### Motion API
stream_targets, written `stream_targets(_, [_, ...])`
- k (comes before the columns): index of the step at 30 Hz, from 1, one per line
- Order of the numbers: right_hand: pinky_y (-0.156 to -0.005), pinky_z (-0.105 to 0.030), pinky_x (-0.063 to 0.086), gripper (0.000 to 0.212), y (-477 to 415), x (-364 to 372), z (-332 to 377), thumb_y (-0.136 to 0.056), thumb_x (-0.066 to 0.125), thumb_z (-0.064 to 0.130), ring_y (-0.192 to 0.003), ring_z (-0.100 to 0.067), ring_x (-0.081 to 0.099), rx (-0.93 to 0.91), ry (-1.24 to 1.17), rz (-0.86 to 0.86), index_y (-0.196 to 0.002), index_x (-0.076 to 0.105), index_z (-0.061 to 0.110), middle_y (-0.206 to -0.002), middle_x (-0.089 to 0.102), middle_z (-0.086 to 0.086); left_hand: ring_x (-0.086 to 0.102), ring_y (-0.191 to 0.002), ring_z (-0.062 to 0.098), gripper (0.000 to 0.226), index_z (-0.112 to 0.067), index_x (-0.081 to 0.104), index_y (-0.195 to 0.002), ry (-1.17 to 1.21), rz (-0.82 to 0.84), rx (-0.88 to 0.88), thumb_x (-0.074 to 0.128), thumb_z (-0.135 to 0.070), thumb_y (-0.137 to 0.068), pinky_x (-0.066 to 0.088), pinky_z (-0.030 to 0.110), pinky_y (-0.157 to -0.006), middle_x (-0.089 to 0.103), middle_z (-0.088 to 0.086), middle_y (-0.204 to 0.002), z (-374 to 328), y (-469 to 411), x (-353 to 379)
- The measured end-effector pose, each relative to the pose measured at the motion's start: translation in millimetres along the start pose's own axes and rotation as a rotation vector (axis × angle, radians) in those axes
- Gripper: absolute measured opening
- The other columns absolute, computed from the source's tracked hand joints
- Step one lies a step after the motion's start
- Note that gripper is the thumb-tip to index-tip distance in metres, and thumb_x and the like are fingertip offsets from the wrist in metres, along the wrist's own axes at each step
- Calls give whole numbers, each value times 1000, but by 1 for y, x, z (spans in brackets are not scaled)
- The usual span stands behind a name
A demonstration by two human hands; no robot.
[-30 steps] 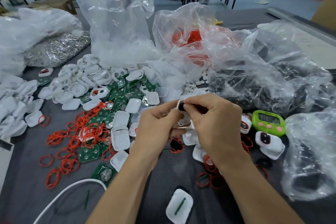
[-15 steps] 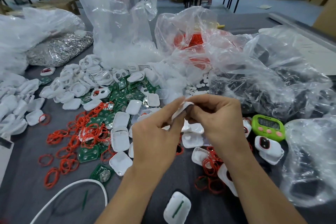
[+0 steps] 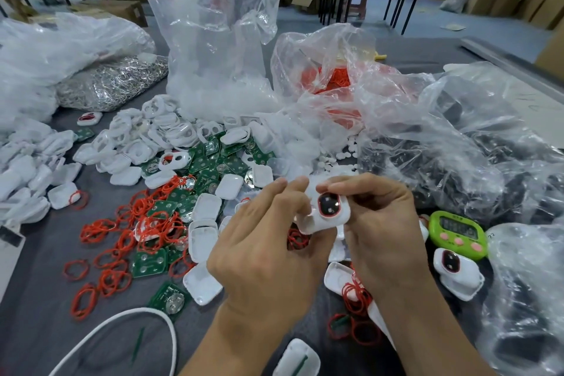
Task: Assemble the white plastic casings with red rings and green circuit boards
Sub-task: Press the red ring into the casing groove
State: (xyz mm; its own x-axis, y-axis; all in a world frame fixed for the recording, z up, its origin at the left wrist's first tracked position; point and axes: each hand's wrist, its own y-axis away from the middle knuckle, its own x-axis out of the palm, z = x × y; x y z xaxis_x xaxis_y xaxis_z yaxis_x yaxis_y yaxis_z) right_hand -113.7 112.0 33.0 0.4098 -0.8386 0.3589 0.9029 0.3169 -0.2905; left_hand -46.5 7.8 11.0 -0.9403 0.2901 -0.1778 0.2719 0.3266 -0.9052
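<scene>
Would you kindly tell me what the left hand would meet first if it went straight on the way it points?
The white casing, at once: the left hand and the right hand both grip it. Beyond, probably the small white discs; depth is unclear.

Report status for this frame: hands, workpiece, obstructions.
Left hand and right hand both grip one white casing, red-ringed window facing up. Held above the table. Nothing blocking; loose red rings lie below.
</scene>
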Motion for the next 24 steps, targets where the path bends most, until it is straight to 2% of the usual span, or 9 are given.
stream_targets(3, [-70,-25,59,11,-2,1,-1,-54,81,10,-72,-16,75,82,-136,34,-60,79,18,-73,77,-5,75,-92,9,27,-13,70,-71,-28,1,9,78,-30,-91,61,33,-68,78,-10,-95,-1,0,1])
stream_targets(8, [-70,-26,59,18,-2,1,0,-49,85,5,-70,-17,74,121,-157,42,-60,78,16,-72,76,-6,73,-84,6,24,-15,72,-75,-24,9,6,77,-32,-92,57,24,-71,77,-13,-89,-1,4,3])
stream_targets(10, [-69,-26,60,25,-3,0,0,-56,84,-9,-70,-18,75,124,-96,37,-63,79,15,-73,76,-8,69,-79,5,20,-18,75,-81,-29,24,0,77,-35,-92,50,17,-71,75,-12,-82,2,5,4])
stream_targets(12, [-67,-28,60,31,-3,-1,-1,-72,75,-17,-70,-23,75,141,59,6,-68,81,14,-73,77,-12,66,-69,9,15,-25,74,-87,-51,95,-42,71,-37,-94,47,21,-63,72,-11,-72,5,6,4])
stream_targets(15, [-63,-31,60,30,-1,1,-5,-81,70,-15,-68,-25,75,179,335,-41,-78,83,12,-74,78,-12,62,-58,10,16,-37,63,-98,-106,300,-360,52,-44,-89,43,28,-54,64,-12,-59,9,3,6])
stream_targets(17, [-61,-26,56,29,1,4,-10,-83,70,-8,-64,-15,72,185,475,-49,-81,84,18,-72,78,-4,62,-72,3,28,-43,67,-105,26,433,-560,46,-45,-86,46,25,-62,62,-19,-61,14,3,9])
stream_targets(19, [-60,-22,51,26,2,7,-14,-85,73,0,-59,-7,68,185,567,-89,-81,84,23,-68,77,4,63,-76,-4,28,-42,74,-100,185,506,-633,49,-37,-89,44,14,-65,66,-25,-67,18,0,10])
stream_targets(22, [-58,-18,51,22,1,9,-18,-85,74,9,-58,-1,68,179,700,-149,-79,83,29,-64,74,13,62,-62,3,29,-37,76,-95,341,539,-733,51,-26,-87,46,21,-60,69,-17,-65,22,-3,13])
stream_targets(24, [-58,-13,52,21,-1,10,-17,-83,76,14,-62,1,70,162,787,-191,-75,81,33,-63,73,19,67,-55,17,29,-28,78,-98,438,595,-854,51,-21,-90,50,28,-56,71,-3,-63,24,-2,16])
